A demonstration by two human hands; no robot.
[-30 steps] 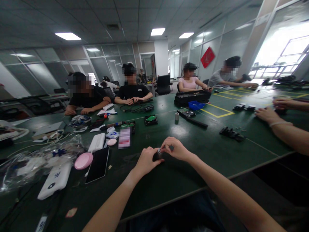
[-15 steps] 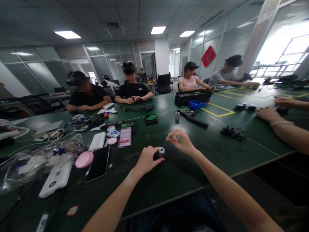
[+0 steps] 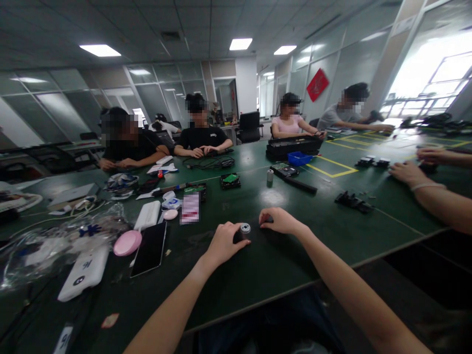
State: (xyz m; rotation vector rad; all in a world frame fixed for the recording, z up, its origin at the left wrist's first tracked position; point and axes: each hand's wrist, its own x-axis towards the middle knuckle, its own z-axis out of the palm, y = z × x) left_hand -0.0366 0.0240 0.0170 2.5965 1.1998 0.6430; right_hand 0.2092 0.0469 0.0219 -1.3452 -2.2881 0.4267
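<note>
My left hand (image 3: 224, 244) is closed around a small grey metal cylinder (image 3: 245, 228) that stands upright on the green table. Its top face shows a ring and a few dark holes; the fingers hide most of its side. Just to the right, apart from the cylinder, my right hand (image 3: 282, 221) rests low over the table with fingers curled in toward the thumb. Whatever lies between those fingertips is too small or hidden to make out. Farther back a second, similar metal cylinder (image 3: 270, 177) stands upright.
Hard drives (image 3: 230, 181) with green boards lie toward the back. To my left are a black phone (image 3: 149, 250), a pink round case (image 3: 127, 243), a white power bank (image 3: 83, 272) and plastic bags. Black plastic parts (image 3: 353, 201) sit at right, near another person's hands (image 3: 409, 173).
My right hand has come down from above the table to beside the cylinder, its fingers turning downward. The left hand keeps its hold in the same place.
</note>
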